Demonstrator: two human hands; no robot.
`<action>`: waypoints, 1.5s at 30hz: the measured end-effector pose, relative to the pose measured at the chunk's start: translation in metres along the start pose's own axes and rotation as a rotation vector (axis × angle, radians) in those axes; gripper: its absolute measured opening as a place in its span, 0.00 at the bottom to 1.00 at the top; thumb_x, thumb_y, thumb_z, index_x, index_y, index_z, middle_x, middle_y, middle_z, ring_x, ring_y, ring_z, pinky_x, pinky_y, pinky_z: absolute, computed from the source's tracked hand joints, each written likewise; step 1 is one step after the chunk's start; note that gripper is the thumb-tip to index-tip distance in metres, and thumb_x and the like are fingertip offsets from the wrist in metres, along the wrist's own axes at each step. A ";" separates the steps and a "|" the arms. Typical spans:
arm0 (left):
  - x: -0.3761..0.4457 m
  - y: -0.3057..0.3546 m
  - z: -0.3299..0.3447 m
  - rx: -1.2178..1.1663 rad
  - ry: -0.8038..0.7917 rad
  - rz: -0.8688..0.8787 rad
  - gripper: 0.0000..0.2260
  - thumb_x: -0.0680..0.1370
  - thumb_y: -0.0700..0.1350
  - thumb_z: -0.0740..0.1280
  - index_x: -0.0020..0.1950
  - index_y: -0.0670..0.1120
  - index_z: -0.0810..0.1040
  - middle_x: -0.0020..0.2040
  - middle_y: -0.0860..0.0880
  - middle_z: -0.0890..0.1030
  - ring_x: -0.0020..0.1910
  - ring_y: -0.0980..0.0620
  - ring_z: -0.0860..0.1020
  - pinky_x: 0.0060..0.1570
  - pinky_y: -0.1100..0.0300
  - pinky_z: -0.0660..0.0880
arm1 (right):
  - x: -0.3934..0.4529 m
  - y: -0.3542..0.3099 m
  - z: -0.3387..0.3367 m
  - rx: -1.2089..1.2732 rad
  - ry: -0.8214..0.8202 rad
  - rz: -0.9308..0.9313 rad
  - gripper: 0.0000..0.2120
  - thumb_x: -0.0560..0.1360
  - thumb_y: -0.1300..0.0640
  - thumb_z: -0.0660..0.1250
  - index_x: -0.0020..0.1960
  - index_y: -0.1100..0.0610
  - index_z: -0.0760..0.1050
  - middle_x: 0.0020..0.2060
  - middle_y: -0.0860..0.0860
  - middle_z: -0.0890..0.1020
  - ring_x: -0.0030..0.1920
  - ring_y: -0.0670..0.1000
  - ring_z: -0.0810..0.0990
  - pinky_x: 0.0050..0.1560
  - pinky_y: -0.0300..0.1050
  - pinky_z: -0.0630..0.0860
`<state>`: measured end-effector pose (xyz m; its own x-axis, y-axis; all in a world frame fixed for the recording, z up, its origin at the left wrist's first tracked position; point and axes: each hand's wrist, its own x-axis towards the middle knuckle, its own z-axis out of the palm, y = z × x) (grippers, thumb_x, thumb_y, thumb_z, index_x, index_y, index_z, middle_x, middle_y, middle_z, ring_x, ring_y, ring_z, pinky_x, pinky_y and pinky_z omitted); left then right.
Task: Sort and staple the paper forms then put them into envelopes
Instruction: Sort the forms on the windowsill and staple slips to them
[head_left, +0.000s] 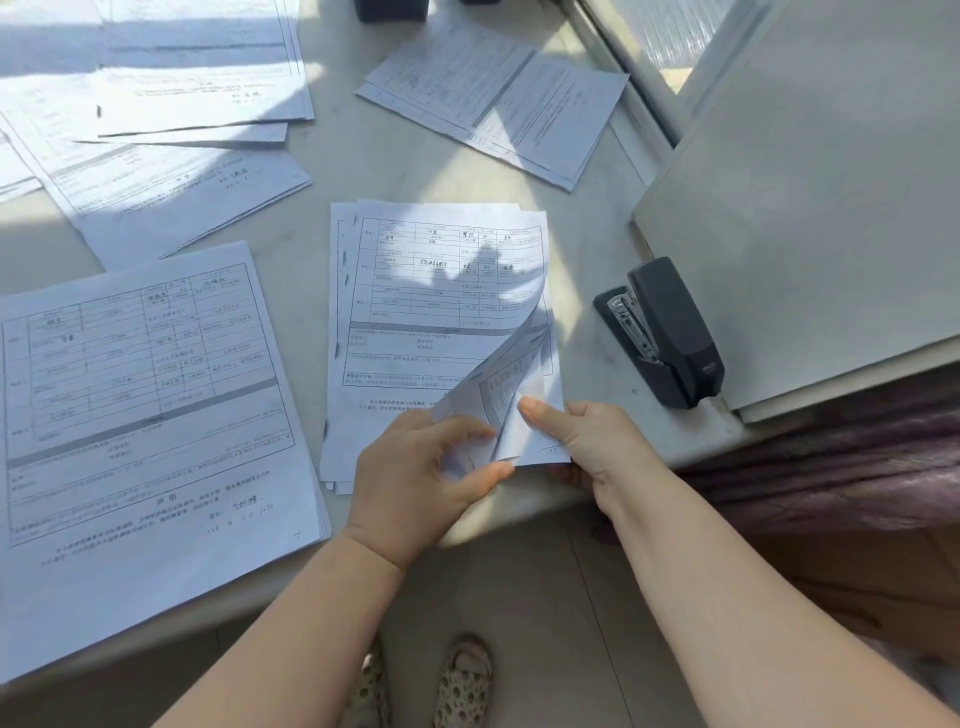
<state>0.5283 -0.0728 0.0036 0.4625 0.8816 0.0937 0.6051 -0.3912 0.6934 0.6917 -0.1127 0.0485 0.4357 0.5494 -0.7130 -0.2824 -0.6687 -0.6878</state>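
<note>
Sunlit and pale, the stone-look desk (358, 171) carries five lots of white printed paper forms, each sheet ruled with tables and filled in by hand in writing too small and blurred to read.

At the near edge of the desk, in the middle, lies the stack of forms being handled (415, 312), several sheets deep with their edges fanned at the left. The left hand (421, 478) rests on its bottom edge with fingers curled, pinching the turned-up lower right corner of the top sheet between thumb and forefinger. The right hand (582, 441) grips the lower right corner of the sheets beneath, thumb on top and fingers under the paper, just past the desk's near edge. The lifted sheet curls up and leftward, showing a printed table on its underside.

A larger-looking stack of forms (145, 405) lies at the near left corner, its bottom sheet marked with a small handwritten "7" at the lower right. Two overlapping spreads (171, 192) and (197, 62) lie toward the far left, and one skewed pile (493, 98) lies near the far right edge.

One black stapler (670, 332) stands by the right edge, its metal staple channel showing; small white lettering on its rear is unreadable. Beside it, touching, a stack of plain cream envelopes (810, 218) overhangs the right edge.
</note>
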 end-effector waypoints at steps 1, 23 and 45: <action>0.000 -0.001 0.000 0.010 0.002 0.007 0.17 0.64 0.68 0.64 0.44 0.61 0.82 0.33 0.60 0.73 0.41 0.58 0.71 0.37 0.74 0.64 | 0.000 0.001 0.000 -0.005 0.002 -0.005 0.11 0.72 0.55 0.74 0.34 0.57 0.77 0.24 0.48 0.80 0.21 0.43 0.75 0.23 0.33 0.69; 0.000 0.001 -0.002 -0.168 -0.047 -0.078 0.26 0.67 0.65 0.63 0.63 0.58 0.73 0.43 0.64 0.79 0.47 0.64 0.75 0.48 0.72 0.69 | 0.020 -0.002 -0.008 -0.202 0.013 -0.149 0.21 0.74 0.54 0.72 0.29 0.52 0.63 0.24 0.50 0.68 0.24 0.48 0.65 0.26 0.39 0.61; -0.002 0.003 0.007 -0.066 0.050 0.002 0.12 0.74 0.61 0.60 0.40 0.57 0.79 0.41 0.64 0.79 0.43 0.59 0.74 0.41 0.65 0.69 | 0.035 -0.019 -0.020 -0.179 -0.099 0.061 0.35 0.75 0.28 0.51 0.52 0.57 0.80 0.46 0.55 0.86 0.45 0.54 0.84 0.40 0.45 0.79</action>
<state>0.5331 -0.0777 0.0004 0.4300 0.8935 0.1294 0.5594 -0.3762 0.7387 0.7296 -0.0910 0.0400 0.3336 0.5458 -0.7687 -0.1455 -0.7758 -0.6140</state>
